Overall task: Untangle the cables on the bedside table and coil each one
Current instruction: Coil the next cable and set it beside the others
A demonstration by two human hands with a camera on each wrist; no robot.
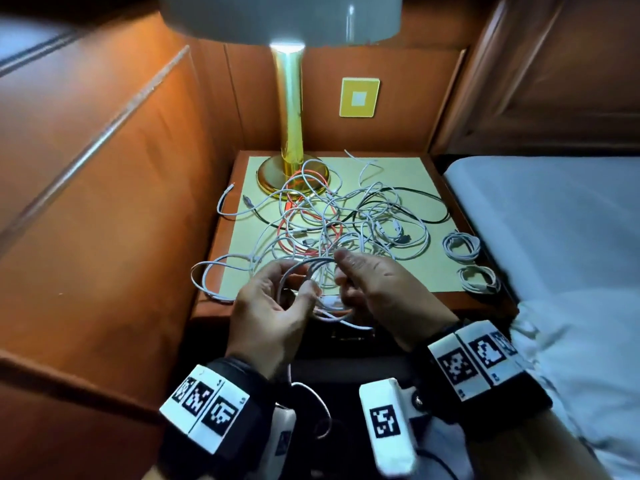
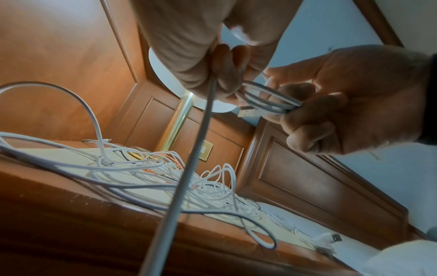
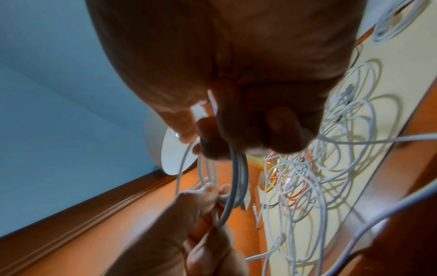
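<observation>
Nearest the camera, both wrists wear black bands with white marker blocks. Just beyond them, in front of the near edge of the tabletop (image 1: 408, 181), the left hand (image 1: 273, 306) and the right hand (image 1: 381, 292) hold a half-wound white cable (image 1: 311, 268) between them. The left hand's fingers (image 2: 227, 61) are curled, with the thumb pressing the loops against them. The right hand's fingers (image 2: 307, 119) are clamped on the other side of the same loops, and a flat metal plug (image 2: 248, 112) sticks out beside them. A free length of this cable runs from the hands back toward the pile.

Past the hands, a tangle of cables (image 1: 346, 216) sprawls over the middle of the tabletop: mostly white, with an orange cable (image 1: 287, 233) and a dark cable (image 1: 426, 202) threaded through. One white loop hangs over the tabletop's left edge. Two coiled cables (image 1: 462, 245) lie apart from the tangle along the right edge, one behind the other.

At the back stands a lamp (image 1: 291, 133) with a brass stem, its base touched by the tangle. A yellow switch plate (image 1: 359, 97) sits on the wooden wall panel behind. A bed (image 1: 554, 220) lies to the right.
</observation>
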